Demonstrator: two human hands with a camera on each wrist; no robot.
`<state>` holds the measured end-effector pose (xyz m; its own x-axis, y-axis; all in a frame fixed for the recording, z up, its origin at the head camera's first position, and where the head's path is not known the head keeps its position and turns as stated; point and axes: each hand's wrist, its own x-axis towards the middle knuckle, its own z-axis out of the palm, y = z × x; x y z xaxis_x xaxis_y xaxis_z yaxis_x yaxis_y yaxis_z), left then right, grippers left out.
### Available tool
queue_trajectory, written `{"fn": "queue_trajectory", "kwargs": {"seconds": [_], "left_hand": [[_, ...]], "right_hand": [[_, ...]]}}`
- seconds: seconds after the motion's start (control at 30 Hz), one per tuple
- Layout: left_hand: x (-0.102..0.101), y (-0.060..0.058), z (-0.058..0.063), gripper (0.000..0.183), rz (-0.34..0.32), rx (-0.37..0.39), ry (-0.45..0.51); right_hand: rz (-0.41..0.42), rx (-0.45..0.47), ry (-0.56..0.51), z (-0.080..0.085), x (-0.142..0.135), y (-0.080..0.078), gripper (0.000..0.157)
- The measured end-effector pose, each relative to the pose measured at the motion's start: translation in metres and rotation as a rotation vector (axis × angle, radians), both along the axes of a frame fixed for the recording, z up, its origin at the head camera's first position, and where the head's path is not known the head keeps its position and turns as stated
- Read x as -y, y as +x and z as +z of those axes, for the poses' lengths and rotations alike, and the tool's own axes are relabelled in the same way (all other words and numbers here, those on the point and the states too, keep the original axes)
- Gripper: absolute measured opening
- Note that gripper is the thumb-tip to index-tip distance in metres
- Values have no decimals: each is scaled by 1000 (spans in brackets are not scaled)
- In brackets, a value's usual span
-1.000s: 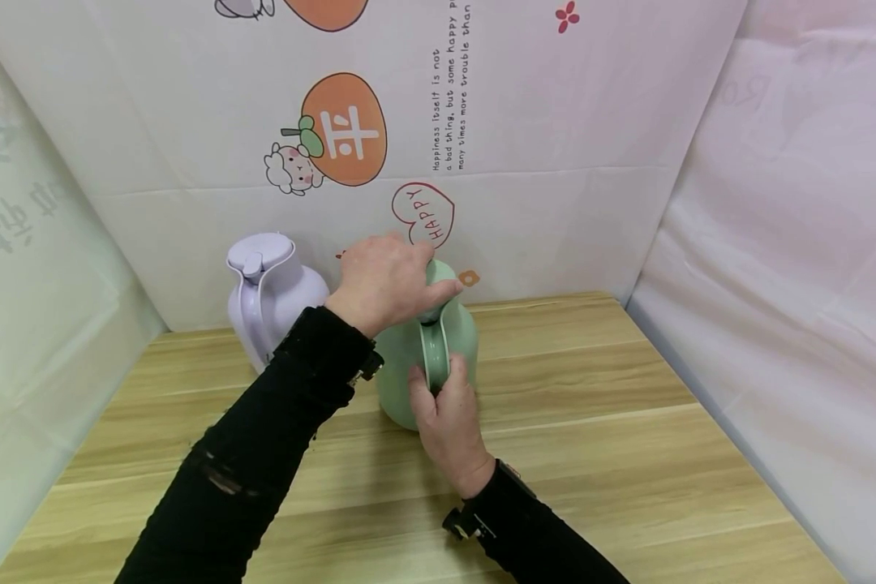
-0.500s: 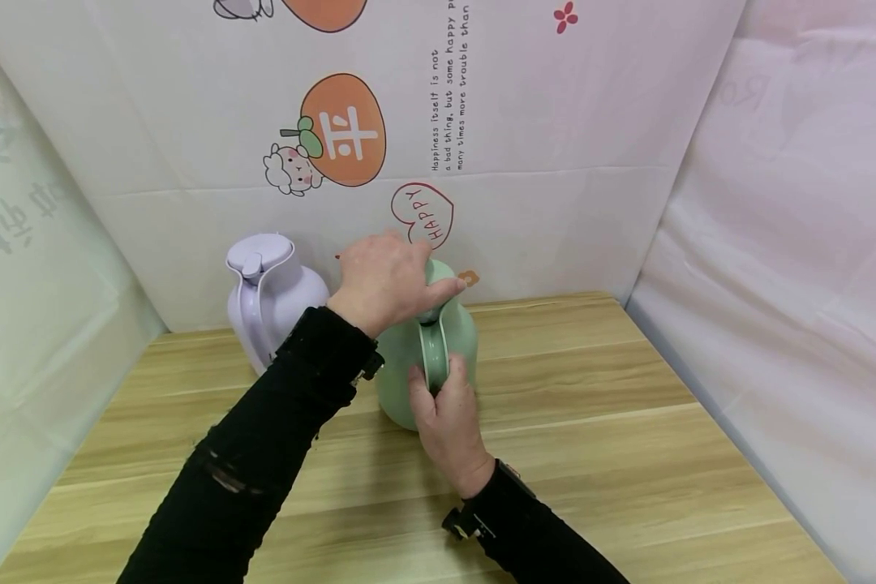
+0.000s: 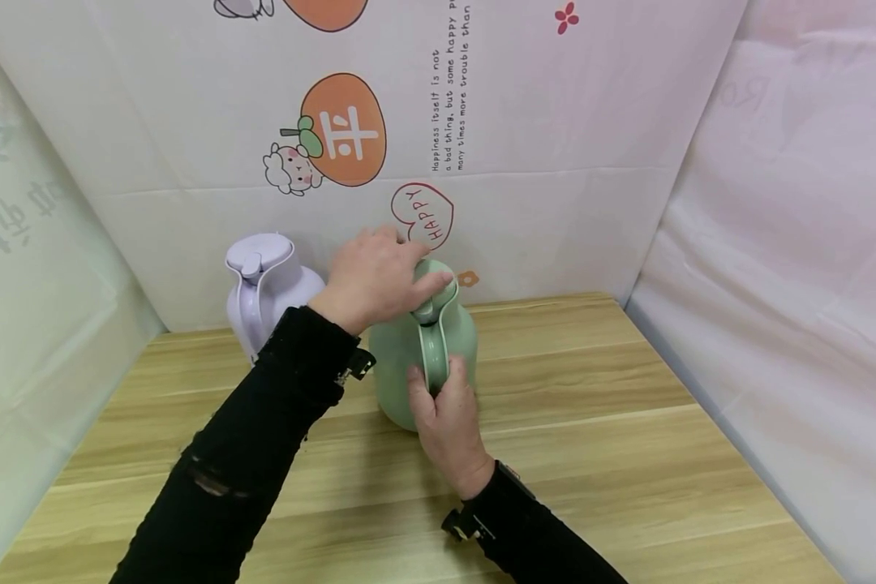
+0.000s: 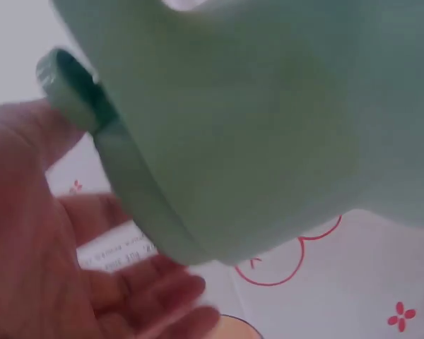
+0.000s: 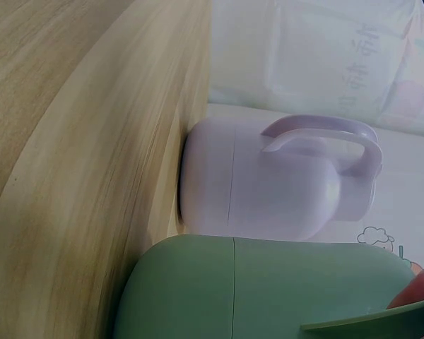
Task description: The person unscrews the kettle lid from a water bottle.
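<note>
A green thermos jug (image 3: 401,373) stands upright on the wooden table, its handle facing me. My right hand (image 3: 453,430) grips the handle (image 3: 434,357), thumb on one side. My left hand (image 3: 380,280) is at the jug's top, partly covering the lid (image 3: 438,292). In the left wrist view, the left thumb lies by the lid's tab (image 4: 74,92), and the other fingers (image 4: 148,289) are spread loosely along the lid's edge. Whether they touch it is hard to tell. The right wrist view catches only a bit of the right fingers (image 5: 413,291) beside the handle.
A lilac thermos jug (image 3: 259,284) stands just left of the green one, partly hidden by my left arm. Behind both rises a printed white backdrop (image 3: 540,219). White sheets (image 3: 796,243) close off the sides of the wooden table (image 3: 591,454).
My left hand has shifted a little to the left, loosening from the lid, so more of the lid shows. My right hand and both jugs stay in place.
</note>
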<state>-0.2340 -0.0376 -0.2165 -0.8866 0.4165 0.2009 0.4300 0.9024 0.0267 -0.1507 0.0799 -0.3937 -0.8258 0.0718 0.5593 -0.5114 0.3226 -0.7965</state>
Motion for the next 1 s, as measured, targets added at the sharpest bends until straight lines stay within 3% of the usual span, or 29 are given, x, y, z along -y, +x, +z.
{"fn": "queue_trajectory", "kwargs": {"seconds": [0.2, 0.3, 0.57, 1.0], "left_hand": [[14, -7, 0, 45, -279, 119, 150], [18, -8, -1, 46, -342, 178, 177], [18, -7, -3, 47, -306, 185, 152], [14, -5, -6, 41, -247, 86, 124]], "right_hand": [[-1, 1, 0, -1, 0, 0, 23], [2, 3, 2, -1, 0, 0, 23], [9, 9, -12, -2, 1, -1, 22], [15, 3, -3, -2, 0, -1, 22]]}}
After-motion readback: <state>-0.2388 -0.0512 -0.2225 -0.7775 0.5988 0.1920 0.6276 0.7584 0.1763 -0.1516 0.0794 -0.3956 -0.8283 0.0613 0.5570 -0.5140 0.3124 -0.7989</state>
